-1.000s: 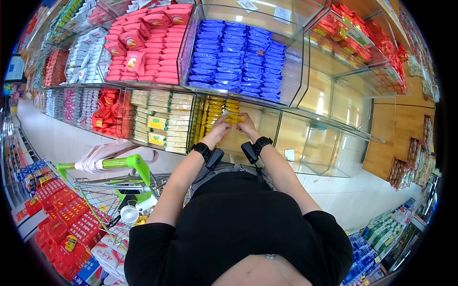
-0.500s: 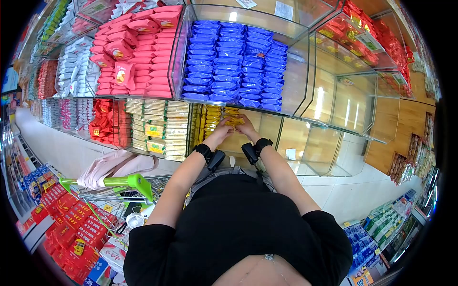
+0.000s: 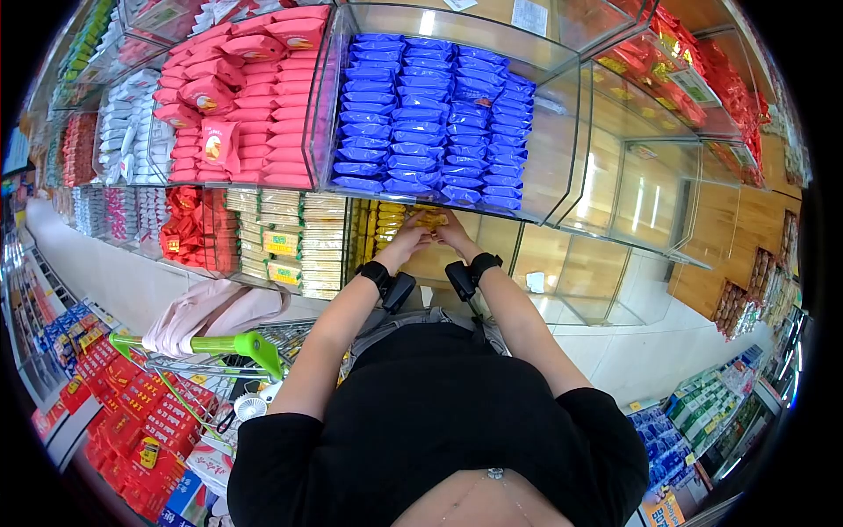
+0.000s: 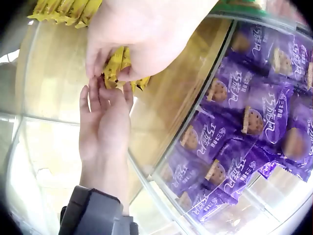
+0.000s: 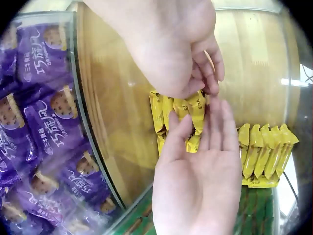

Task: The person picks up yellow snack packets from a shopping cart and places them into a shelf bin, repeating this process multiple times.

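Both hands meet in the lower wooden-floored bin, over small yellow-wrapped snack packets (image 3: 433, 220). My left hand (image 3: 407, 241) reaches in from the left, its thumb and fingers on either side of the packets (image 5: 196, 108) in the right wrist view. From the other side comes my right hand (image 3: 452, 233), its thumb and fingertips at the same packets (image 4: 116, 66). Fingertips of the two hands are right beside each other. Part of the packets is hidden behind the fingers. Other yellow packets (image 5: 264, 154) stand in a neat row at the side of the bin.
Blue-purple packets (image 3: 421, 123) fill the bin above, whose front edge overhangs the hands. Pale wafer packs (image 3: 285, 233) lie left, behind a clear divider. A cart with a green handle (image 3: 228, 344) stands at the person's left. Red packets (image 3: 702, 97) sit upper right.
The hands have gone deeper into the lower bin with the yellow packets, closer under the upper bin's edge. The head view has tilted, so the shelves sit lower in it.
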{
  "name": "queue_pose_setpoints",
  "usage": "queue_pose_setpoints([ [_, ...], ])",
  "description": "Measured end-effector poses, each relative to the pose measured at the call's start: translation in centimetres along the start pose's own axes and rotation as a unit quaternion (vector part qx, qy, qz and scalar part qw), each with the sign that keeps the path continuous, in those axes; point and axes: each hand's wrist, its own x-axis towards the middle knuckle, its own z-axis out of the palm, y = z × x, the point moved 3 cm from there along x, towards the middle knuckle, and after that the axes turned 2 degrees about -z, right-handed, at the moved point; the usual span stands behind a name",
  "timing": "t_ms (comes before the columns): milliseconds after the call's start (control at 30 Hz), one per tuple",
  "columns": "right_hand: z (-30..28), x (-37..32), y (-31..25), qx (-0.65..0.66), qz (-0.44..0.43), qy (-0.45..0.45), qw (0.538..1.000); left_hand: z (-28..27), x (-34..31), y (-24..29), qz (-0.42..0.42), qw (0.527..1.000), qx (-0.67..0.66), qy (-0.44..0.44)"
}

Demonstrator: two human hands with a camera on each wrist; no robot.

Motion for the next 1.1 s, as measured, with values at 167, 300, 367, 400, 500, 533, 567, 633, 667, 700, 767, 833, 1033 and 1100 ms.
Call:
queue_pose_setpoints([
  [167, 0.2, -0.9, -0.8, 0.023, -0.013, 0.005, 1.0, -0.1, 1.3, -0.4, -0.003, 1.0, -0.022, 0.017],
  [300, 0.4, -0.4, 0.3, 0.044, -0.009, 0.021, 0.999, 0.7, 2.3, -0.7, 0.015, 0.996, -0.08, 0.036],
  [367, 0.3, -0.5, 0.6, 0.044, -0.016, 0.022, 0.999, 1.4, 1.6, -0.3, 0.023, 0.994, -0.086, 0.064],
  [400, 0.3, -0.6, 0.7, 0.076, 0.014, 0.02, 0.997, 1.6, 1.7, -0.4, 0.022, 0.994, -0.086, 0.063],
  [500, 0.0, -0.7, 1.1, 0.121, 0.057, 0.034, 0.99, 1.3, 3.1, -1.6, 0.038, 0.991, -0.081, 0.097],
  [533, -0.1, -0.6, 1.3, 0.133, 0.07, 0.048, 0.987, 0.1, 5.1, -3.2, 0.07, 0.989, -0.043, 0.12],
  [567, -0.2, -0.6, 1.4, 0.133, 0.07, 0.048, 0.987, -0.5, 6.2, -4.0, 0.102, 0.984, -0.006, 0.143],
  [633, -0.4, -0.3, 1.6, 0.117, 0.062, 0.051, 0.99, 1.0, 3.9, -2.4, 0.082, 0.983, 0.0, 0.162],
  [667, -0.5, -0.2, 1.6, 0.117, 0.062, 0.051, 0.99, 1.5, 2.9, -1.9, 0.063, 0.982, 0.005, 0.181],
  [700, -0.5, -0.1, 1.5, 0.118, 0.043, 0.055, 0.991, 1.3, 3.1, -2.2, 0.063, 0.982, 0.005, 0.18],
  [767, -0.5, 0.1, 1.6, 0.119, 0.026, 0.06, 0.991, 1.1, 3.5, -2.6, 0.074, 0.982, 0.014, 0.172],
  [833, -0.3, 0.2, 1.4, 0.19, -0.019, 0.064, 0.979, 0.6, 4.7, -3.7, 0.095, 0.981, 0.02, 0.167],
  [1033, -0.2, 0.5, 1.2, 0.173, 0.013, 0.07, 0.982, 1.3, 4.0, -2.8, 0.094, 0.98, 0.055, 0.164],
  [1100, -0.1, 0.4, 1.3, 0.198, 0.002, 0.094, 0.976, 1.4, 3.9, -2.5, 0.095, 0.98, 0.052, 0.165],
])
